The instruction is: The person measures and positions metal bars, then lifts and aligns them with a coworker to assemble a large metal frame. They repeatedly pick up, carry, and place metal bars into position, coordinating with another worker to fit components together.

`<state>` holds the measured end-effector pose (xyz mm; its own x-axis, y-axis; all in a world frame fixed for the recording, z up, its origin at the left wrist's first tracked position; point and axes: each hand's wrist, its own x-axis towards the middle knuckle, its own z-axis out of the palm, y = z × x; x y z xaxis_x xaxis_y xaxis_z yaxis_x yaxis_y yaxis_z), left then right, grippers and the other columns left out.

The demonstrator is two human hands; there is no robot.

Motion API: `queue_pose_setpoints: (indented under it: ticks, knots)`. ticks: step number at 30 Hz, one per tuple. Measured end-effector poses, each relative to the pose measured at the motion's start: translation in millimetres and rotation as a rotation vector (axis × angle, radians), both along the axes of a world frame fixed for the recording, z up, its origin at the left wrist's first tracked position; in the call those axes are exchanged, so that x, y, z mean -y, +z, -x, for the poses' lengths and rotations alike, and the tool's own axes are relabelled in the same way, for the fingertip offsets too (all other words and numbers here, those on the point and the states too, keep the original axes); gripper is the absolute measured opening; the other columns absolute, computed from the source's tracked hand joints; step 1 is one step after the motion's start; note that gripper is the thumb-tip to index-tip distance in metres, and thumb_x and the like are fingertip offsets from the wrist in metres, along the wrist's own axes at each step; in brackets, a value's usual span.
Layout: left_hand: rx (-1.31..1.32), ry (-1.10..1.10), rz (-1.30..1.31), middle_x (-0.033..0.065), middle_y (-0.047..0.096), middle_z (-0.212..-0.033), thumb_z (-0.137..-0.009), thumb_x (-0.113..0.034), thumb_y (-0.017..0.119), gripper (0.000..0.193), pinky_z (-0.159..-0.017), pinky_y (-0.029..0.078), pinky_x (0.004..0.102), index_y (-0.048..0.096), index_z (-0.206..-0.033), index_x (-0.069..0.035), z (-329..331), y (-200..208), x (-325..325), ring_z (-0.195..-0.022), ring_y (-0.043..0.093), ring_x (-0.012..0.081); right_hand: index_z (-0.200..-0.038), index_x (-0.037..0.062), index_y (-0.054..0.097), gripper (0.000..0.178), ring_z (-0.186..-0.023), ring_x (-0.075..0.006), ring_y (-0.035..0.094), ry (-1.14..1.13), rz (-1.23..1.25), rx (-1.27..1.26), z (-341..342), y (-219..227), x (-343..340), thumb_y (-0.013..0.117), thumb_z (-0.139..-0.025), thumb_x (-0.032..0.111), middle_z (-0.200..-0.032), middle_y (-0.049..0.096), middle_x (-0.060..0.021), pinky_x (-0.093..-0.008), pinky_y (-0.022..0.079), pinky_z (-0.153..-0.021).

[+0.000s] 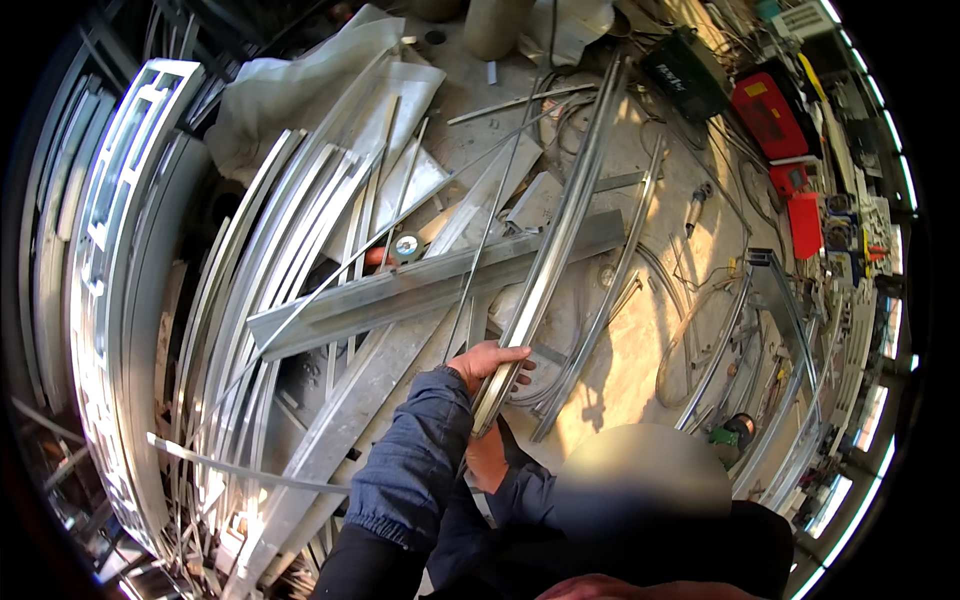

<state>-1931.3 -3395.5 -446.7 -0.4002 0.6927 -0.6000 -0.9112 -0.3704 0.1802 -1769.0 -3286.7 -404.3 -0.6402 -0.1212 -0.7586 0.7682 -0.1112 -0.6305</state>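
Leftward, the metal profile (545,265), held only near its near end, could swing into the stacked strips (285,235) or scrape the grey beam (400,293) it crosses; rightward, knock the loose bar (610,290). Left hand (490,363) clamped around the metal profile, which extends away up-right; right hand (487,458) just below its end, grip can't tell.

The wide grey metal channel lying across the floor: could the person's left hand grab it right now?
Probably not without letting go: the left hand is wrapped around a long metal bar, which also crosses over the channel. Most of the channel looks uncovered, though.
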Motion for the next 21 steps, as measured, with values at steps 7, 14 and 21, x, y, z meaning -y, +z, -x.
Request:
queue_pose_setpoints:
  ticks: [7, 14, 21]
  knots:
    - [-0.144, -0.053, 0.334, 0.0057, 0.065, -0.076, -0.08, -0.004, 0.077, 0.033, -0.054, 0.052, 0.0316, 0.059, -0.108, 0.001, -121.1, 58.7, 23.5, -0.063, 0.066, 0.0149, -0.153, 0.0111, 0.03, 0.064, -0.123, -0.024, 0.059, 0.176, 0.474, 0.573, -49.3, 66.8, -56.8, 0.065, -0.1, 0.012, -0.134, 0.057, -0.0123, -0.0417, 0.047, -0.108]
    - [-0.344, -0.425, 0.939, 0.0265, 0.068, -0.099, -0.08, -0.026, 0.069, 0.039, -0.085, 0.049, 0.0552, 0.053, -0.107, -0.005, -255.6, 176.1, 51.0, -0.101, 0.063, 0.0487, -0.163, 0.0063, 0.016, 0.103, -0.146, -0.0364, 0.038, 0.765, -0.552, -0.446, 119.2, 36.5, -181.4, 0.078, -0.082, 0.001, -0.159, 0.033, -0.0242, -0.0446, 0.035, -0.122]
    - [-0.179, -0.546, 0.947, 0.0197, 0.069, -0.097, -0.08, -0.025, 0.072, 0.042, -0.082, 0.053, 0.0517, 0.053, -0.114, -0.006, -400.5, 310.8, 46.8, -0.096, 0.068, 0.0419, -0.158, 0.0024, 0.029, 0.124, -0.154, -0.0416, 0.021, 1.91, -0.628, -1.344, 325.3, 30.1, -109.8, 0.094, -0.054, 0.02, -0.167, 0.024, -0.0193, -0.0524, 0.022, -0.128]
